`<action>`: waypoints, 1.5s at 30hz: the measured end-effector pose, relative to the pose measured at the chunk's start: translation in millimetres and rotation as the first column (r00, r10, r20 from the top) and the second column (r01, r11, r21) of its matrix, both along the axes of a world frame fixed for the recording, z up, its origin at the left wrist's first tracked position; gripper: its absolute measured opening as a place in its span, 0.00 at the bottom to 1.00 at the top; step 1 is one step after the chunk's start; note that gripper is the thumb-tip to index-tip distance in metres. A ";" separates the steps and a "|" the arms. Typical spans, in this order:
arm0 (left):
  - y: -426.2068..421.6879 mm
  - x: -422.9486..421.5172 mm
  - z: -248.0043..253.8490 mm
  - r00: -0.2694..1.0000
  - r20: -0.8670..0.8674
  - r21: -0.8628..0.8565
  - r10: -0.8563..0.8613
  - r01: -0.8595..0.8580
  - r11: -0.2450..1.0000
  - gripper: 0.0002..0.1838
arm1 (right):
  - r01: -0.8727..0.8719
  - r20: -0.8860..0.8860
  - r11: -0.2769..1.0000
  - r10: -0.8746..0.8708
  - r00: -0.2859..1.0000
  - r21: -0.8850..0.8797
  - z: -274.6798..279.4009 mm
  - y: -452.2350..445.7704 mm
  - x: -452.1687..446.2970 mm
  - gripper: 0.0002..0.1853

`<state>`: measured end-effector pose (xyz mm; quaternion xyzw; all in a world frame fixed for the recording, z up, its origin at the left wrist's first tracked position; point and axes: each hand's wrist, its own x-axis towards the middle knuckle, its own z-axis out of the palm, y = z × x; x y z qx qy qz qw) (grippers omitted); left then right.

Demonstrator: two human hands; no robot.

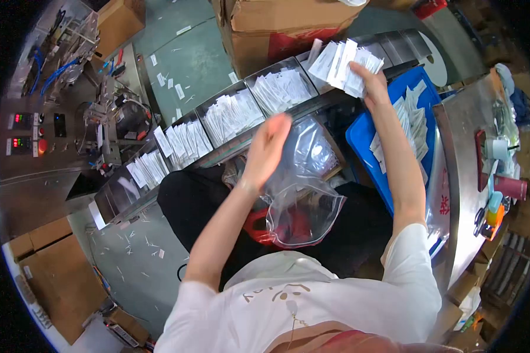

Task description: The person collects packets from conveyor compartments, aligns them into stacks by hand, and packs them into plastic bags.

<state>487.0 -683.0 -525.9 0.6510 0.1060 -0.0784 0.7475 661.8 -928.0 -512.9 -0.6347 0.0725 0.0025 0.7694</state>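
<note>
My right hand [371, 87] is closed round a fanned bundle of small white paper packets [338, 66], above the far right part of the metal conveyor [324, 88]. My left hand [266, 154], slightly blurred, is in the air just on the near side of the conveyor, with its fingers stretched out and nothing visible in it. Along the conveyor, upright white packets [229, 116] fill several compartments. Over my lap lies a clear plastic bag [303, 203], its wide mouth towards me. Something red shows through and beside it.
To my right, a blue tray [359, 138] holds loose white packets. Beyond it stands a metal table [468, 217] with tape and small items. A large cardboard box [288, 23] is behind the conveyor. At left is a machine with a control panel [32, 141]. Paper scraps litter the floor.
</note>
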 end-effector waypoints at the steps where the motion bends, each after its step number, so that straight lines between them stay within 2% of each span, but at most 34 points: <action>1: -8.4 27.3 19.2 0.999 -0.020 0.069 -0.026 0.028 0.997 0.33 | -0.002 -0.006 1.000 0.002 1.000 0.005 -0.4 -0.8 -8.0 0.29; 3: -39.9 79.0 -7.4 0.911 0.408 0.406 0.065 -0.245 0.880 0.41 | -0.061 -0.051 0.990 0.067 0.996 0.126 6.7 -0.3 -23.7 0.29; 4: -45.7 93.1 -1.8 0.911 0.407 0.410 0.060 -0.241 0.880 0.41 | -0.072 -0.050 0.990 0.078 0.996 0.117 10.6 2.3 -34.4 0.28; 6: -57.4 111.4 28.4 0.924 0.374 0.190 -0.076 0.004 0.982 0.44 | -0.109 -0.044 0.989 0.114 0.993 0.105 17.7 5.8 -54.9 0.27; 7: -58.8 113.2 42.8 0.959 0.190 0.078 -0.211 0.199 0.977 0.41 | -0.121 -0.045 0.984 0.128 0.991 0.129 20.1 6.4 -63.3 0.27; 9: -71.9 106.2 55.4 0.933 0.106 -0.081 -0.343 0.352 0.933 0.39 | -0.125 -0.073 0.965 0.145 0.987 0.232 23.4 5.3 -77.8 0.26; 10: -84.0 101.8 51.4 0.959 0.112 -0.196 -0.261 0.279 0.940 0.36 | -0.115 -0.086 0.942 0.150 0.985 0.315 27.6 1.3 -85.3 0.27; 11: -93.9 99.6 42.7 0.953 0.117 -0.184 -0.280 0.298 0.937 0.36 | -0.105 -0.097 0.913 0.155 0.983 0.395 32.9 -2.5 -93.6 0.27; 12: -103.8 98.4 34.7 0.956 0.182 -0.087 -0.229 0.247 0.965 0.34 | -0.090 -0.087 0.911 0.136 0.987 0.402 40.6 -7.2 -100.6 0.27; 13: -113.3 95.7 36.3 0.948 0.256 -0.001 -0.187 0.194 0.981 0.33 | -0.125 -0.058 0.935 0.153 0.987 0.331 55.5 -12.6 -109.7 0.28; 14: -123.5 91.9 43.8 0.928 0.298 0.005 -0.224 0.234 0.972 0.32 | -0.153 -0.034 0.953 0.168 0.985 0.261 67.3 -21.4 -117.3 0.28; 15: -136.6 88.2 51.5 0.916 0.308 0.012 -0.257 0.267 0.964 0.32 | -0.124 -0.022 0.957 0.134 0.991 0.264 81.4 -33.1 -124.0 0.28; 17: -168.4 82.8 87.9 0.827 0.474 0.038 -0.303 0.325 0.945 0.32 | -0.053 0.008 0.998 0.053 0.999 0.029 113.9 -61.9 -134.9 0.30; 19: -202.1 83.9 133.8 0.757 0.506 -0.028 -0.413 0.493 0.869 0.31 | 0.083 0.106 0.988 -0.070 0.992 -0.126 151.3 -100.2 -144.2 0.32; 21: -244.3 92.4 168.5 0.649 0.579 -0.093 -0.494 0.655 0.750 0.32 | 0.225 0.281 0.956 -0.167 0.945 -0.190 175.8 -140.5 -150.7 0.37; 23: -283.8 97.4 190.9 0.628 0.569 -0.126 -0.530 0.704 0.699 0.32 | 0.334 0.517 0.933 -0.224 0.826 -0.131 187.8 -176.7 -153.2 0.44; 24: -305.3 101.5 196.5 0.627 0.545 -0.162 -0.557 0.731 0.663 0.32 | 0.378 0.508 0.913 -0.255 0.822 -0.154 187.2 -195.8 -152.8 0.52; 25: -325.1 105.0 198.9 0.606 0.556 -0.153 -0.569 0.748 0.646 0.32 | 0.401 0.522 0.904 -0.271 0.809 -0.151 184.5 -211.1 -151.9 0.52; 27: -365.3 116.1 188.0 0.797 0.441 -0.281 -0.412 0.559 0.780 0.33 | 0.395 0.533 0.900 -0.247 0.810 -0.183 165.8 -237.1 -146.6 0.55; 28: -391.2 122.6 173.8 0.858 0.382 -0.422 -0.343 0.493 0.761 0.32 | 0.413 0.481 0.863 -0.242 0.843 -0.289 159.4 -245.8 -145.7 0.59; 29: -397.5 119.7 176.2 0.848 0.395 -0.414 -0.353 0.507 0.756 0.32 | 0.447 0.538 0.810 -0.200 0.819 -0.380 151.4 -252.8 -140.3 0.61; 31: -408.4 111.0 173.0 0.873 0.401 -0.393 -0.279 0.439 0.808 0.32 | 0.365 0.530 0.907 -0.208 0.822 -0.209 145.0 -260.8 -144.3 0.62; 34: -407.9 113.8 169.6 0.846 0.405 -0.431 -0.346 0.510 0.744 0.28 | 0.332 0.540 0.929 -0.197 0.818 -0.164 144.3 -257.9 -155.0 0.63; 35: -407.9 115.6 170.9 0.836 0.396 -0.437 -0.379 0.535 0.723 0.27 | 0.338 0.542 0.927 -0.203 0.815 -0.162 144.3 -256.5 -154.2 0.63; 37: -409.0 111.7 176.8 0.849 0.381 -0.464 -0.366 0.517 0.719 0.25 | 0.368 0.537 0.890 -0.179 0.824 -0.269 143.8 -253.0 -152.9 0.67; 40: -405.7 104.7 191.9 0.850 0.383 -0.456 -0.363 0.515 0.725 0.21 | 0.397 0.530 0.881 -0.214 0.820 -0.258 148.9 -253.1 -154.0 0.63; 42: -405.4 102.6 197.5 0.750 0.503 -0.280 -0.430 0.612 0.740 0.22 | 0.422 0.525 0.879 -0.257 0.811 -0.223 146.6 -256.5 -150.4 0.62; 45: -414.2 106.5 195.3 0.699 0.554 -0.195 -0.452 0.637 0.746 0.23 | 0.481 0.517 0.846 -0.312 0.797 -0.232 149.4 -262.9 -150.7 0.60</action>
